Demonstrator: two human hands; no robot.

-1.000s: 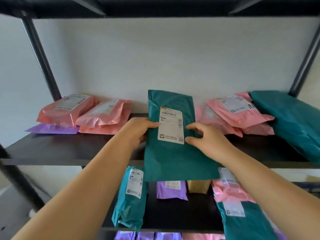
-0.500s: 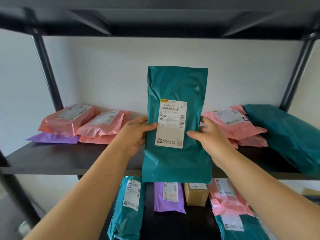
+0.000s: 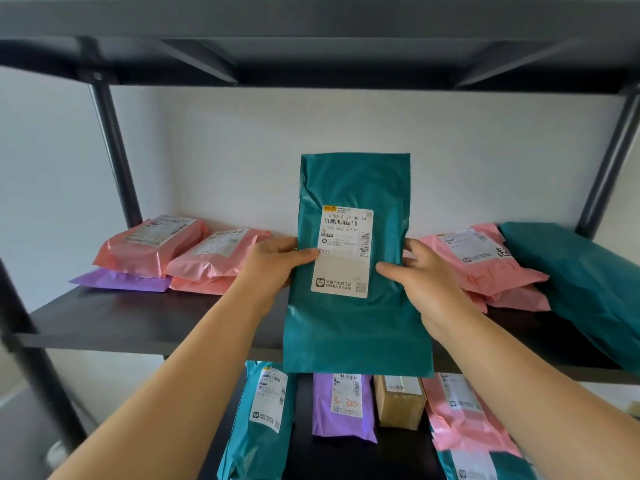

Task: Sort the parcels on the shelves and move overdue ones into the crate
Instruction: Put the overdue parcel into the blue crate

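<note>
Teal, purple and pink bags lie on the lower shelf (image 3: 332, 460), nearest the person. From left to right they are a small teal bag (image 3: 263, 420), a purple bag (image 3: 341, 410), a cardboard box (image 3: 398, 401) and a pink bag (image 3: 464, 424). Each carries a white sticker.

Above them, both hands hold the teal parcel (image 3: 349, 334) upright in front of the middle shelf (image 3: 104, 327). In this view its bottom edge overlaps the tops of the purple bag and the box. The left hand (image 3: 273, 268) grips the parcel's left edge. Its thumb lies across the front, touching the left side of the white label (image 3: 344, 252), and the other fingers are hidden behind. The right hand (image 3: 426, 282) grips the right edge, with its thumb on the front just beside the label's lower right side and its fingers (image 3: 412, 244) curled round the edge. The label faces the camera, with barcodes and the print "530A E137-00 34".

Far left on the middle shelf, two pink parcels (image 3: 149, 244) sit side by side on a flat purple parcel (image 3: 121, 280) and another pink one. Far right, a stack of pink parcels (image 3: 485, 265) touches a large teal parcel (image 3: 581, 282). Behind them stands a white wall (image 3: 242, 150), between two black posts (image 3: 114, 154) and under the upper shelf (image 3: 311, 46).
</note>
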